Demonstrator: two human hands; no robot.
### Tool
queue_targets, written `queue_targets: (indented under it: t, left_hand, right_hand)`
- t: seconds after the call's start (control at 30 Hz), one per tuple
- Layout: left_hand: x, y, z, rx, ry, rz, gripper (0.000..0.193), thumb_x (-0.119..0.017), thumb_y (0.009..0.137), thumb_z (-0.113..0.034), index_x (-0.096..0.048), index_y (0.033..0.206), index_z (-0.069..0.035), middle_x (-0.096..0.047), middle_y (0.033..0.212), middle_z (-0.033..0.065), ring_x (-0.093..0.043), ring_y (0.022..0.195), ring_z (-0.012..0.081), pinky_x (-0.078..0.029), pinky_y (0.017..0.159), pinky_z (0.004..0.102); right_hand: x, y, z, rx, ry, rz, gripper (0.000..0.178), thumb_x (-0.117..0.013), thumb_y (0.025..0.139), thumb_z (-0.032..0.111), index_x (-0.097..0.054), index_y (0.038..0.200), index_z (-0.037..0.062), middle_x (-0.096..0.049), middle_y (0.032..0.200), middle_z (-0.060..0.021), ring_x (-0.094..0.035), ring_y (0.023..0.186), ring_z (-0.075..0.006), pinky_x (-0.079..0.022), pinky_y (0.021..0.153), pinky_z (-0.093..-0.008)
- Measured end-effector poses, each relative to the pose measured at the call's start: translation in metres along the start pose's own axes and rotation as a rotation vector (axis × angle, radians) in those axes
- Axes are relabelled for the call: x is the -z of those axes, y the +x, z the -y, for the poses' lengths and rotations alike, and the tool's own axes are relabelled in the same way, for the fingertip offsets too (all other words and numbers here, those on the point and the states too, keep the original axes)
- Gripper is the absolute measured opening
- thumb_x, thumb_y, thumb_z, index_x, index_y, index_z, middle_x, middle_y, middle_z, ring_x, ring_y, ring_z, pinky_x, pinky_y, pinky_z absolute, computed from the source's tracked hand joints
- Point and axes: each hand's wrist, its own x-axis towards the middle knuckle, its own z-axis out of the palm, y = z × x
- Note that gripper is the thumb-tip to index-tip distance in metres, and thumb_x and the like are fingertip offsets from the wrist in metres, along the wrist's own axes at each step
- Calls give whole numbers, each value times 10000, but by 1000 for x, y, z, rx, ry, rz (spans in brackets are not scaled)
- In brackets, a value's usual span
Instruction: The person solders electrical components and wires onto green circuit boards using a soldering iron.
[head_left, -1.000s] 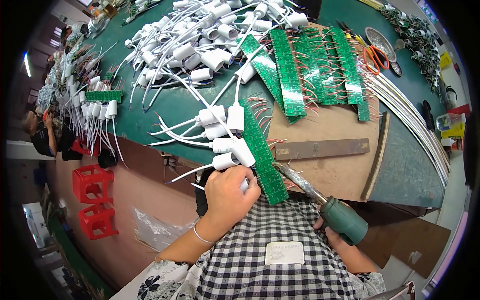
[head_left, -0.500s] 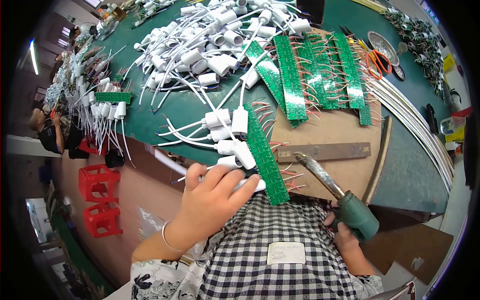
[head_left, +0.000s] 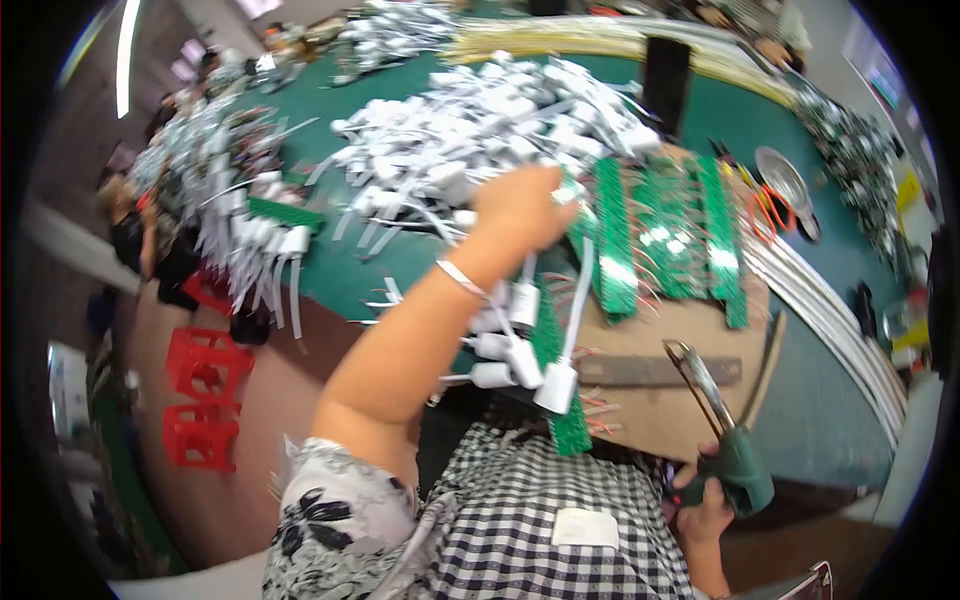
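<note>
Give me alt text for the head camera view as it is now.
A person's left hand, blurred, is outstretched over a green workbench beside a heap of white corded sockets, while the right hand holds a green-handled soldering iron. Nearby, red-wired green circuit boards lie mostly on a brown board.

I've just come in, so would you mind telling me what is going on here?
A person's right hand holds a green-handled soldering iron. The left hand is stretched out by a pile of white sockets; blur hides whether it grips anything. Nearer the person, several more sockets lie along a green circuit strip.
</note>
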Motion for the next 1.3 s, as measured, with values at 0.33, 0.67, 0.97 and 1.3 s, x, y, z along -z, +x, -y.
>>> queue_targets:
  t: [0.33,0.67,0.97,1.3]
  left_hand:
    - [31,-30,31,404,-39,-186,370,-592,734,-165,-472,1076,-92,-629,814,147,-629,744,351,-492,631,456]
    - [11,-2,141,197,26,-383,474,-615,764,-160,-484,1219,-129,-592,1067,81,-536,1025,296,-408,845,463]
    - [26,5,131,100,236,-403,172,-599,754,-112,-664,902,-172,-606,842,32,-590,834,233,-321,764,450]
    - [52,-83,91,-121,-311,-512,99,-564,831,-41,-612,897,14,-540,772,133,-539,685,299,-423,601,356]
  right_hand:
    - [-12,5,15,-68,-131,-25,398,-443,889,189,-417,1231,-11,-565,988,-106,-507,736,-160,-447,652,-271]
    - [-15,15,12,-36,-196,40,410,-503,863,285,-496,1183,28,-580,1054,-87,-558,794,-245,-487,659,-406]
    - [-13,11,25,-283,-313,119,409,-473,887,235,-441,1222,3,-571,923,-92,-496,714,-167,-430,608,-278]
    - [-18,10,-1,-43,-15,96,507,-598,836,299,-426,1203,-6,-531,1082,-123,-559,610,-165,-450,481,-264]
